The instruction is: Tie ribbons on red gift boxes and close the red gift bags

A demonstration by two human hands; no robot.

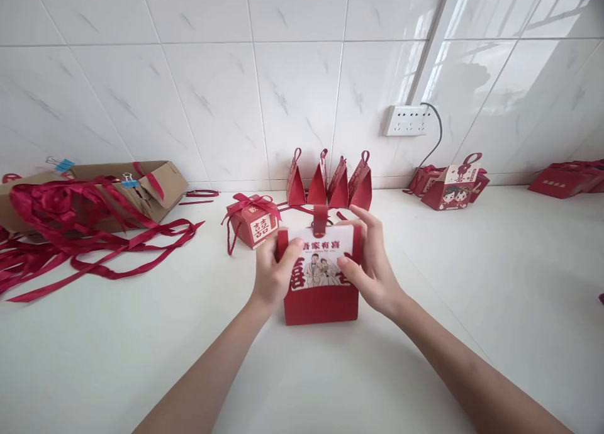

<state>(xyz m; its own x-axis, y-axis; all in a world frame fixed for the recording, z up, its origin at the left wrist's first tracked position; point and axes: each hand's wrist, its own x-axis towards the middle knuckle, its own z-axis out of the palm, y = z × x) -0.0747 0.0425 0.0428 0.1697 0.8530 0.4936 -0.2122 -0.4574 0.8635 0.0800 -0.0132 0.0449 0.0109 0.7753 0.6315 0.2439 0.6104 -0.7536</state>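
Observation:
A red gift box (321, 306) with a white printed front, showing a couple and red characters, stands on the white table in front of me. A red strap tab sits at the middle of its top. My left hand (274, 272) grips the box's left side, thumb on the printed front and fingers behind. On the opposite side my right hand (377, 264) holds it too, its thumb pressed to the front and its fingers around the back edge. Just behind and to the left is a small red box with a bow (255, 223).
At the left, a cardboard box (170, 182) is draped with dark red ribbons (113, 258). Several red triangular boxes (328, 185) line the tiled wall. More gift boxes (453, 189) stand right of centre, and red boxes (559, 179) lie farther right. A power strip (406, 121) is on the wall.

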